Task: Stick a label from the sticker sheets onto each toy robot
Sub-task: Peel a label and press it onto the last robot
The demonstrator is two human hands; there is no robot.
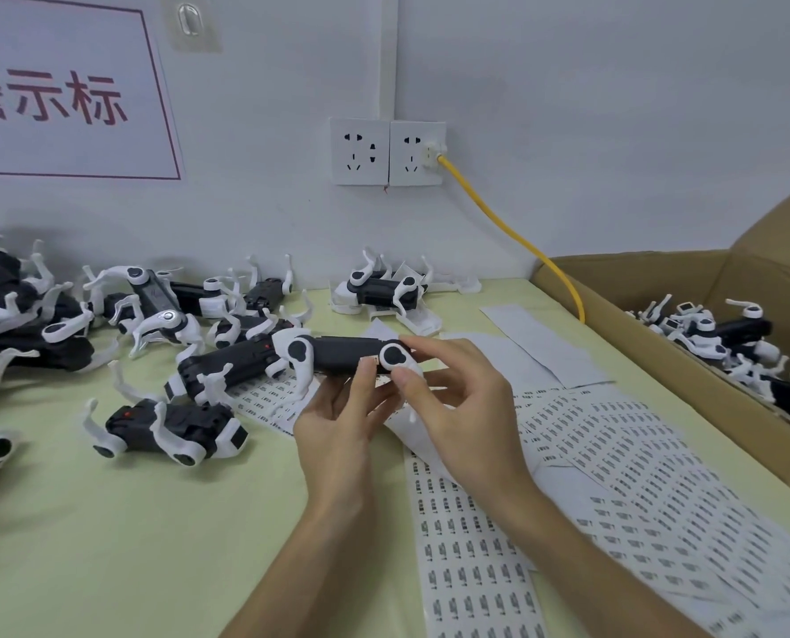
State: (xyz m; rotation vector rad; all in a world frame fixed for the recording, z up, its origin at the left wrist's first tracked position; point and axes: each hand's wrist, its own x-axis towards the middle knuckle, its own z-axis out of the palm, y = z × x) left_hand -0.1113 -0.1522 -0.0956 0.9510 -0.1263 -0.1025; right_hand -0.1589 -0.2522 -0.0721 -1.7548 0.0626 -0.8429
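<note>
Left hand (338, 425) and right hand (462, 407) are close together, both gripping one toy robot (342, 354), held level above mid worktop (130, 522). Sticker sheets (614, 476) lie spread beneath and to the right. Pile of toy robots (107, 310) far left. More robots sit in the cardboard box (637, 278) at right.

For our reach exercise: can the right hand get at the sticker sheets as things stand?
Probably yes: the sticker sheets lie uncovered just under the right hand, though it grips the toy robot and must release it first.
</note>
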